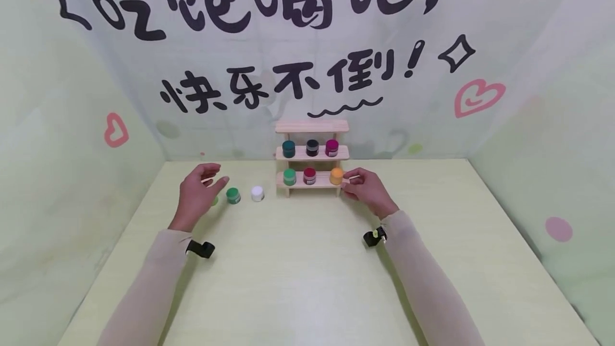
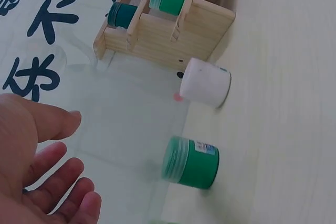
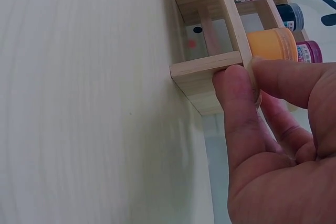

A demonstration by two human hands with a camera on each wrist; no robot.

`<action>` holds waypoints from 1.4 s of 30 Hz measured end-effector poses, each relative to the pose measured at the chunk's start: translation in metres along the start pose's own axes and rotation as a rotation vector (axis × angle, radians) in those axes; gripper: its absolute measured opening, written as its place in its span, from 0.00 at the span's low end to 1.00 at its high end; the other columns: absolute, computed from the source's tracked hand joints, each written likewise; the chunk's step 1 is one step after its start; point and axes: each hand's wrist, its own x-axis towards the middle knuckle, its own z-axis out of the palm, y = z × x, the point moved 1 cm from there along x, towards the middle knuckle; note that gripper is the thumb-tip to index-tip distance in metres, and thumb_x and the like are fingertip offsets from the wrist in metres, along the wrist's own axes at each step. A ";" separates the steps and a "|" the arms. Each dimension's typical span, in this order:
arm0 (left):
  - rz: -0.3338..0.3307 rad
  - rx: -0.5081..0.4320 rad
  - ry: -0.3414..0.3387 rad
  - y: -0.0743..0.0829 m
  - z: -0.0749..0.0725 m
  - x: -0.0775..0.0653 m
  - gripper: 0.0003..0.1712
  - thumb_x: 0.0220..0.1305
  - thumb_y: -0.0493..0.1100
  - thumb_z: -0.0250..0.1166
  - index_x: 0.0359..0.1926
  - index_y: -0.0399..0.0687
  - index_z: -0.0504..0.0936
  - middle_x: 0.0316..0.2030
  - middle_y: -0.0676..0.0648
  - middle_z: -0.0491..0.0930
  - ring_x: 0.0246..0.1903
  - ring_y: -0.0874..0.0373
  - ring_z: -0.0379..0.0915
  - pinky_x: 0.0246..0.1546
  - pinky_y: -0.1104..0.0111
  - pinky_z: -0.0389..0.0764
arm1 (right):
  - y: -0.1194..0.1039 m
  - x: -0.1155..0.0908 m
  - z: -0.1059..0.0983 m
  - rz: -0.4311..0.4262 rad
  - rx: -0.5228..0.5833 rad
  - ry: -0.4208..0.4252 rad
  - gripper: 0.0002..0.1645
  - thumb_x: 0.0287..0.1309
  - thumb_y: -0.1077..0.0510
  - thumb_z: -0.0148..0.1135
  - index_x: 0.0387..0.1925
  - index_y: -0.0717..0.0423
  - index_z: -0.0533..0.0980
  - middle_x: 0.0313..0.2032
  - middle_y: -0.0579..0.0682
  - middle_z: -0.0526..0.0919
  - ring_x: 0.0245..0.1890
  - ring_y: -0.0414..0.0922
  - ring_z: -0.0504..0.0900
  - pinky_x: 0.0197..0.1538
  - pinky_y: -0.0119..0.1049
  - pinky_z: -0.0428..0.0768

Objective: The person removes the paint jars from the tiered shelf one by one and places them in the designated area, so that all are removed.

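Note:
A small wooden stepped shelf (image 1: 311, 126) stands at the back of the table. Its middle step carries teal, black and magenta jars; the bottom step carries a green jar, a red jar and an orange jar (image 1: 336, 175). My right hand (image 1: 349, 183) pinches the right end of the bottom step (image 3: 202, 74) between thumb and forefinger, right beside the orange jar (image 3: 270, 44). My left hand (image 1: 218, 174) hovers open, left of a green jar (image 1: 233, 195) and a white jar (image 1: 257, 193) that stand on the table. In the left wrist view the left hand (image 2: 79, 156) is spread, apart from the green jar (image 2: 191, 162).
A pale green table (image 1: 312, 271) is enclosed by printed cloth walls on three sides. A light green object (image 1: 214, 201) shows partly behind my left hand. The shelf's top step is bare. Both forearms reach in from the near edge.

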 end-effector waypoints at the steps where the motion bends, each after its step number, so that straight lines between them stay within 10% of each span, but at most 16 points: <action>1: 0.006 -0.007 -0.006 0.004 0.003 0.001 0.31 0.73 0.52 0.70 0.69 0.43 0.75 0.68 0.40 0.77 0.70 0.41 0.72 0.71 0.51 0.76 | 0.000 0.000 0.000 0.002 0.002 -0.001 0.20 0.69 0.64 0.68 0.59 0.63 0.76 0.42 0.53 0.82 0.41 0.44 0.85 0.54 0.40 0.89; 24: 0.138 -0.131 -0.105 0.064 0.083 0.040 0.26 0.70 0.45 0.72 0.64 0.41 0.79 0.60 0.42 0.82 0.60 0.47 0.78 0.64 0.53 0.83 | 0.004 0.010 0.000 0.018 0.034 -0.011 0.21 0.68 0.64 0.69 0.60 0.61 0.76 0.42 0.52 0.81 0.41 0.43 0.85 0.53 0.38 0.90; 42: 0.097 -0.090 -0.127 0.081 0.124 0.058 0.31 0.67 0.52 0.74 0.67 0.48 0.78 0.63 0.44 0.80 0.65 0.46 0.73 0.66 0.51 0.79 | 0.006 0.006 0.001 0.004 0.000 0.025 0.21 0.67 0.63 0.71 0.59 0.62 0.77 0.38 0.50 0.82 0.37 0.42 0.85 0.51 0.38 0.90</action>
